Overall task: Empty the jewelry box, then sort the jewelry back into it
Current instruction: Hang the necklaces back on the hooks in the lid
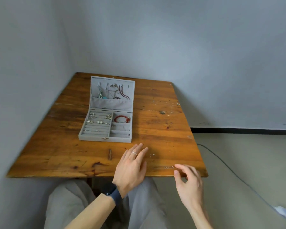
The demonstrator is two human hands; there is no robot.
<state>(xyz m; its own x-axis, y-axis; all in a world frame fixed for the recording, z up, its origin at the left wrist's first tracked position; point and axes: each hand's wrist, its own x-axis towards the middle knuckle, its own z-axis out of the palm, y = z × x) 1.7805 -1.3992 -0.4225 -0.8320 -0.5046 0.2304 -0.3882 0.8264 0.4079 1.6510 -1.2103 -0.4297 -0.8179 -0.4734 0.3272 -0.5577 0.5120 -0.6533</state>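
Head view. The jewelry box (119, 139) stands open on the worktop (155, 126), its lid (111, 104) propped up at the far side and its long axis running left to right. It lies ahead and slightly left of both hands. The left hand (130, 167) is the nearer, flat and low over the wood just short of the box's front wall, fingers straight and holding nothing; a dark wristband (113, 194) sits at the wrist. The right hand (188, 180) hangs at the near right edge, well apart from the box, fingers loosely curled, thumb and forefinger parted, nothing seen between them.

Contents: necklaces (116, 91) hang inside the lid above a fabric pocket. In the base, earrings (98, 119) sit on the ring rolls at left. A red bracelet (122, 119) fills the far right compartment, and thin pieces lie in the nearer two. A few small pieces (153, 155) lie on the wood beside the left fingertips. Judged from this, emptying has barely begun.
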